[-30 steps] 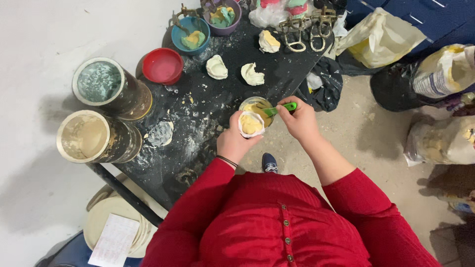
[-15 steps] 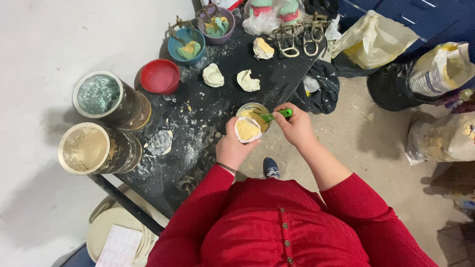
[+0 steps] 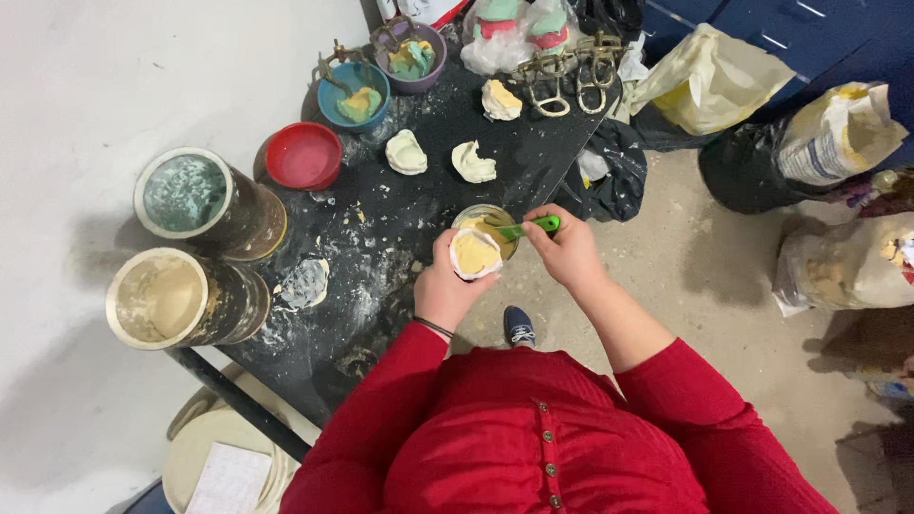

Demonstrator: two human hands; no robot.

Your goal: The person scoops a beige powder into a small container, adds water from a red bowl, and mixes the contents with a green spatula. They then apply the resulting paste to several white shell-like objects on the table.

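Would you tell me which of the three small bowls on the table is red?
The red bowl, nearest the two big tubs; the blue and purple bowls sit farther back.

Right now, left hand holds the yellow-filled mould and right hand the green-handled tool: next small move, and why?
Probably dip the green-handled spatula into the small cup of yellow mix. The right hand holds its tip at that cup, and the left hand keeps the white mould alongside, open side up, ready for more.

Two tall dusty tins (image 3: 181, 297) at the table's left edge. Three small bowls: red (image 3: 303, 156), blue (image 3: 354, 93), purple (image 3: 412, 57). Three pale loose moulded lumps (image 3: 473, 162) on the black tabletop. Two hands at work.
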